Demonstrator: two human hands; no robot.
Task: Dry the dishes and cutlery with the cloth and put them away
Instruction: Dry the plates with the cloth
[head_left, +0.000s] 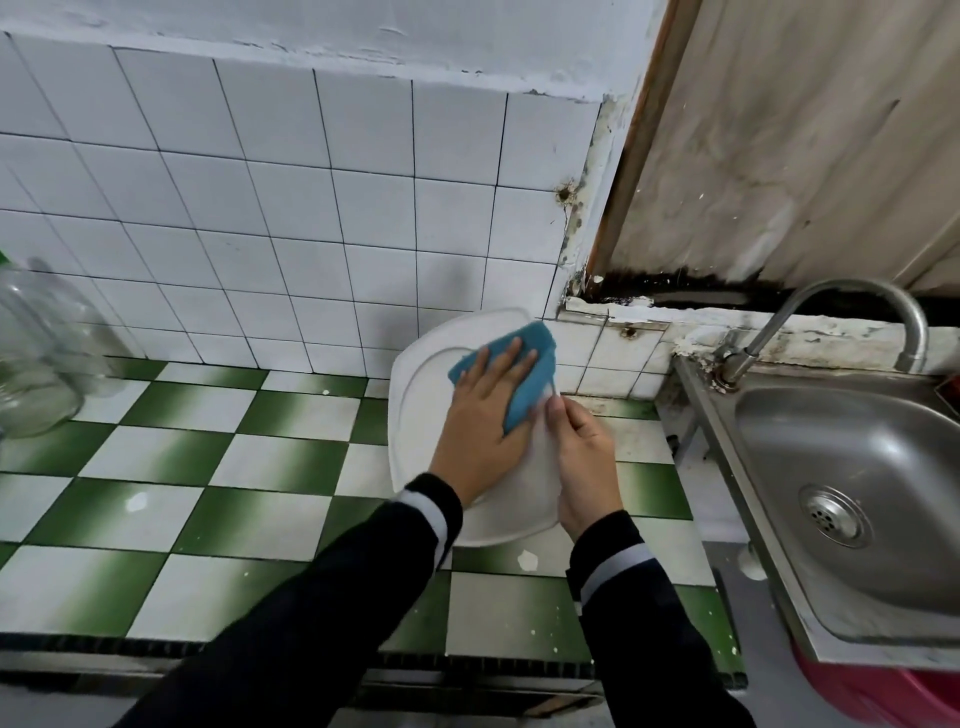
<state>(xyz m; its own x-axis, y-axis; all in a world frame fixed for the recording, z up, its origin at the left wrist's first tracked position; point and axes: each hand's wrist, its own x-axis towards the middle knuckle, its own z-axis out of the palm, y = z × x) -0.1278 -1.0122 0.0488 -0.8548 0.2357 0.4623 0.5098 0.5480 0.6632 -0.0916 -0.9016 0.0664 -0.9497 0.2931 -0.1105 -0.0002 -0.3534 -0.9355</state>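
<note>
Left hand (480, 426), fingers straight, presses the blue cloth (530, 364) flat on the white plate (415, 395). Right hand (584, 457) pinches the plate's right rim, thumb on the face. The plate is tilted over the tiled counter (234, 467) at its back right corner, near the steel sink (857, 467). Risk: with only one rim held, hard wiping pressure could twist a wet plate out of the pinch and onto the tiles.

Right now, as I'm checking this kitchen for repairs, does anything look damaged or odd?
Yes. The tiled wall corner beside the door frame is cracked, peeling and blackened, and dark grime runs along the ledge behind the tap. White specks dot the counter tiles. The plate and cloth look fine.
</note>
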